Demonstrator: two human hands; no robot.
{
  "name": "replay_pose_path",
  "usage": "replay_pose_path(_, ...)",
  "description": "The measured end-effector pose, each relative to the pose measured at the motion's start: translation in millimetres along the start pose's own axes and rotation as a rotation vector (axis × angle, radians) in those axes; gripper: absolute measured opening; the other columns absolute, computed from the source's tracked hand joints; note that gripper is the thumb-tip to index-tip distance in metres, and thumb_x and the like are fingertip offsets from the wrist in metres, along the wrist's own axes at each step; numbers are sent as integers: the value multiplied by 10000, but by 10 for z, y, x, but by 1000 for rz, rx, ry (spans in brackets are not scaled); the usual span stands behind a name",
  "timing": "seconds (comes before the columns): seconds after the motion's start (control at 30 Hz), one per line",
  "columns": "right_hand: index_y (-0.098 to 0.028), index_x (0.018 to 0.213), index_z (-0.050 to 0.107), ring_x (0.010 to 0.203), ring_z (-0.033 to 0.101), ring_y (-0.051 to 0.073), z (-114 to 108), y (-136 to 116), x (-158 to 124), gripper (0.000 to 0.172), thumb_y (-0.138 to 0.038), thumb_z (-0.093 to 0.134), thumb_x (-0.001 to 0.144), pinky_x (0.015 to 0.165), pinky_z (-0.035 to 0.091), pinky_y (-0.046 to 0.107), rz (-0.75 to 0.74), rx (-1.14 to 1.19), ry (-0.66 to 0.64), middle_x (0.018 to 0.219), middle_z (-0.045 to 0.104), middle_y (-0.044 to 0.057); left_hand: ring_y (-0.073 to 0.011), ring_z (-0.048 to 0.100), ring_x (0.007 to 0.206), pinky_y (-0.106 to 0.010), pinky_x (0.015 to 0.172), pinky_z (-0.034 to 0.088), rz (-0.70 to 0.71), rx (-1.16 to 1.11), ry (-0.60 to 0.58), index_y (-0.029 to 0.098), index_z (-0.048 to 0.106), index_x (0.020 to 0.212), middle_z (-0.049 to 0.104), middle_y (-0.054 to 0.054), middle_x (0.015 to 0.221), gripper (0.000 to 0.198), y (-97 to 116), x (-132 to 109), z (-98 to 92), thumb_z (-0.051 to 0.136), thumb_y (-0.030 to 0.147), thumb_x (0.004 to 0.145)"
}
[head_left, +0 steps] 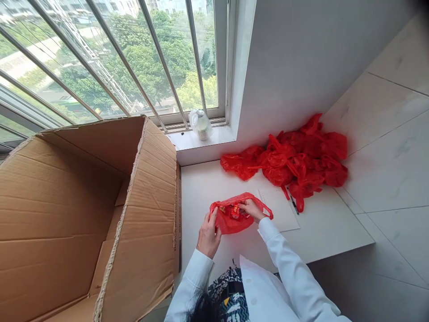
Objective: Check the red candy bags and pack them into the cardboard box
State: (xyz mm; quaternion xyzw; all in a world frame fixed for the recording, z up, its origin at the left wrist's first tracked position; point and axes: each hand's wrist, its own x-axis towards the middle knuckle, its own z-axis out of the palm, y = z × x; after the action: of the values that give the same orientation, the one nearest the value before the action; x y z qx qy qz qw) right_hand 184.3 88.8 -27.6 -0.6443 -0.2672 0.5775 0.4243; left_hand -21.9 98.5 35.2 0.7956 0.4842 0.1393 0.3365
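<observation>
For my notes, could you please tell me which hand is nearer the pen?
The right hand: it is left of the pen; the left hand is farther left, holding the open bag.

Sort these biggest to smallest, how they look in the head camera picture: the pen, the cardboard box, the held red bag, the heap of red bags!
1. Cardboard box
2. Heap of red bags
3. Held red bag
4. Pen

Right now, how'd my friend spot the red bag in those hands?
Find the big cardboard box, then the white table beside it. There, the left hand holds the red bag. Unlike the crumpled bags behind, this one gapes open, showing small packets.
</observation>
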Motion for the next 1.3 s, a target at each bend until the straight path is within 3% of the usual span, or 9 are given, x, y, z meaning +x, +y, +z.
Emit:
replay_pose_path(0.23,-136,828,610,700,634,162,77,70,-36,268,-337,663,659,581,480,246,42,171,-40,783,664,53,-174,597,909,-324,844,493,-25,1,-19,168,353,1364,513,-121,1172,623,4,0,6,402,29,759)
replay_pose_path(0.33,-135,814,604,725,645,173,103,89,-36,316,-309,727,580,640,492,264,52,248,-60,786,668,52,-173,596,891,-323,820,501,-22,-4,-20,170,346,1366,520,-117,1142,627,10,8,3,403,25,759)
replay_pose_path(0.53,-151,838,609,735,643,185,50,36,-86,431,-314,798,485,699,501,299,22,184,-166,750,671,24,-173,589,932,-318,837,496,-27,-15,-17,175,351,1361,517,-113,1148,634,6,21,-8,397,6,752)
replay_pose_path(0.7,-163,764,528,612,593,121,30,-165,-349,397,-306,814,529,618,463,246,-34,190,-184,643,629,-26,-178,584,966,-318,858,491,-24,-9,-19,156,360,1358,519,-118,1157,625,-5,25,-4,386,7,752)
replay_pose_path(0.87,-177,758,513,631,552,73,39,-524,-741,368,-277,817,577,604,428,184,-194,472,-242,721,623,-35,-181,590,958,-315,847,499,-15,0,-20,150,376,1349,525,-118,1151,614,-8,37,32,390,18,749)
replay_pose_path(0.97,-178,767,546,550,508,56,41,-727,-953,384,-360,823,574,519,396,158,-273,630,-348,663,605,-35,-184,594,943,-328,839,504,-2,4,-29,141,383,1343,526,-124,1143,608,0,48,58,386,18,748)
replay_pose_path(1.07,-182,751,572,481,469,57,75,-867,-1102,302,-402,761,667,432,359,144,-367,743,-496,593,585,-23,-185,599,933,-334,839,505,1,6,-36,136,387,1339,525,-129,1148,607,3,55,78,385,15,743)
replay_pose_path(1.3,-214,679,519,361,308,48,301,-971,-1176,254,-394,689,737,301,300,110,-536,1181,-809,473,424,-76,-193,593,962,-351,869,494,-8,26,-46,110,400,1328,508,-146,1193,590,-35,50,66,376,17,746)
